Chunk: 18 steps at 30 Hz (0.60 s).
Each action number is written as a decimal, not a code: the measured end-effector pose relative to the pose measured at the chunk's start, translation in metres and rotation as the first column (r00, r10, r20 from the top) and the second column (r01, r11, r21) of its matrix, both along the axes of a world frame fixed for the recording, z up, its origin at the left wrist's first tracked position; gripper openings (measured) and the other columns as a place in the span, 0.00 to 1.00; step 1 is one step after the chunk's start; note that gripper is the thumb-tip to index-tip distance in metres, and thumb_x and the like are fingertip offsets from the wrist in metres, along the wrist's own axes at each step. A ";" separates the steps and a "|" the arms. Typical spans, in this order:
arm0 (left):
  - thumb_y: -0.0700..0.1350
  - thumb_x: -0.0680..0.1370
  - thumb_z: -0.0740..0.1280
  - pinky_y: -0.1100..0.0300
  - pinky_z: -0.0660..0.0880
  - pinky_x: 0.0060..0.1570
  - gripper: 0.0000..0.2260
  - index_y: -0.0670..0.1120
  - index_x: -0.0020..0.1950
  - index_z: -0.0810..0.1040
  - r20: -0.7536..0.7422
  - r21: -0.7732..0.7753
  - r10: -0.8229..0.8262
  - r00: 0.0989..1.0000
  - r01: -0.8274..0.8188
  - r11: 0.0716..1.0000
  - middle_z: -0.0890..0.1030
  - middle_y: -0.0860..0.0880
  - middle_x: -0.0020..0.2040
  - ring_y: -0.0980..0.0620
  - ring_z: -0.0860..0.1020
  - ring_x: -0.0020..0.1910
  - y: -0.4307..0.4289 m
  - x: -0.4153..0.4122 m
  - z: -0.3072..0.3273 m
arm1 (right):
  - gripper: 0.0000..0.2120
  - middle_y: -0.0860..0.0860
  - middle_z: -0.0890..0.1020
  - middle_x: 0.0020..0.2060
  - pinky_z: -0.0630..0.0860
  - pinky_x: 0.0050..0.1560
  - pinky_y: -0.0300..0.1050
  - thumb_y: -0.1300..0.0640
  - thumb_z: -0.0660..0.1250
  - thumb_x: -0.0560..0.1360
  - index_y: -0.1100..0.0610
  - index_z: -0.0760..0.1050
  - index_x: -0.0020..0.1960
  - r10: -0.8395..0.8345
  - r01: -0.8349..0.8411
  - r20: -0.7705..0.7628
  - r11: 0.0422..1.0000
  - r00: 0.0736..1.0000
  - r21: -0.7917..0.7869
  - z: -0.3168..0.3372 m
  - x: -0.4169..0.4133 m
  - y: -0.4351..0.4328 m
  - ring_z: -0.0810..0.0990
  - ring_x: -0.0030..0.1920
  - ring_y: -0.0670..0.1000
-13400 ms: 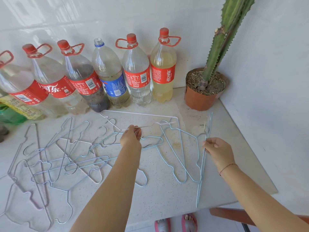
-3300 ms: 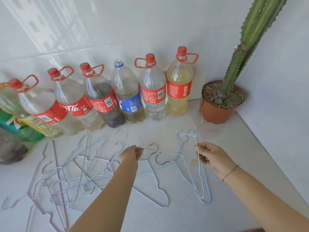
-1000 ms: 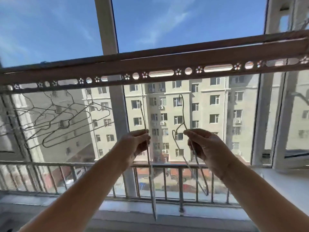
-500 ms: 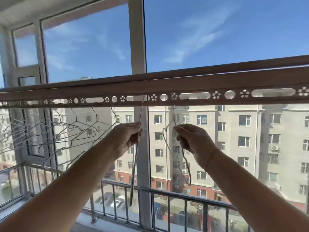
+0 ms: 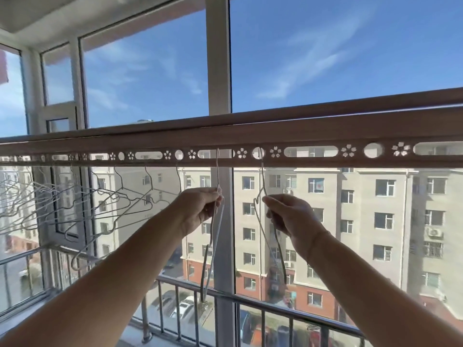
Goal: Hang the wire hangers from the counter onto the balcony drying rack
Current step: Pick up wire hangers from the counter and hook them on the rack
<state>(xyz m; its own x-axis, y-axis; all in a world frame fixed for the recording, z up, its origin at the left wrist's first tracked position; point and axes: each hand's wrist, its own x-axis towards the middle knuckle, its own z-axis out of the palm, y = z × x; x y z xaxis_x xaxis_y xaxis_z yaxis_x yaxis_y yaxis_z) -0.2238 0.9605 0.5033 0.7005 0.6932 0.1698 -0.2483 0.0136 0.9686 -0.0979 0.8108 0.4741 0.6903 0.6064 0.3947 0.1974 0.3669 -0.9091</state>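
Head view: both arms are reaching up. The left hand [image 5: 200,209] is pinching the neck of the left wire hanger [image 5: 217,174], and the right hand [image 5: 290,219] is gripping the right wire hanger [image 5: 262,176] just under its hook. Both hooks are poking into cut-outs of the drying rack bar [image 5: 325,136], though whether they are fully seated is hard to tell. Further left, hung hangers [image 5: 100,209] are dangling from it. Beyond the glass, an apartment block [image 5: 375,221] is catching sun.

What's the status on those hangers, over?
Left hand grips left hanger, right hand grips right hanger. Both hooks at drying rack holes. Hung hangers off to the left, nothing blocking.
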 end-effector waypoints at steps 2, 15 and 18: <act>0.33 0.78 0.60 0.65 0.74 0.34 0.10 0.34 0.58 0.76 -0.016 -0.002 0.006 1.000 -0.006 1.000 0.77 0.44 0.41 0.54 0.75 0.38 0.003 0.003 -0.002 | 0.04 0.52 0.73 0.26 0.66 0.32 0.38 0.62 0.67 0.74 0.61 0.78 0.41 -0.006 0.006 -0.018 1.000 1.000 -0.014 -0.004 0.002 0.003 0.66 0.20 0.42; 0.38 0.78 0.63 0.64 0.76 0.34 0.06 0.37 0.49 0.78 -0.049 0.008 0.014 0.999 -0.013 1.000 0.78 0.44 0.40 0.52 0.76 0.39 0.010 -0.006 -0.020 | 0.05 0.52 0.74 0.28 0.67 0.34 0.40 0.60 0.67 0.74 0.58 0.77 0.39 -0.017 0.013 -0.124 0.999 0.992 -0.036 -0.018 -0.002 0.011 0.69 0.27 0.47; 0.39 0.78 0.63 0.61 0.72 0.39 0.05 0.39 0.46 0.77 -0.068 0.032 0.024 0.997 -0.021 0.999 0.77 0.44 0.39 0.51 0.75 0.38 0.010 -0.019 -0.031 | 0.04 0.51 0.75 0.30 0.68 0.33 0.38 0.59 0.66 0.75 0.59 0.76 0.44 -0.046 0.041 -0.134 0.998 0.990 -0.040 -0.024 -0.002 0.007 0.70 0.29 0.46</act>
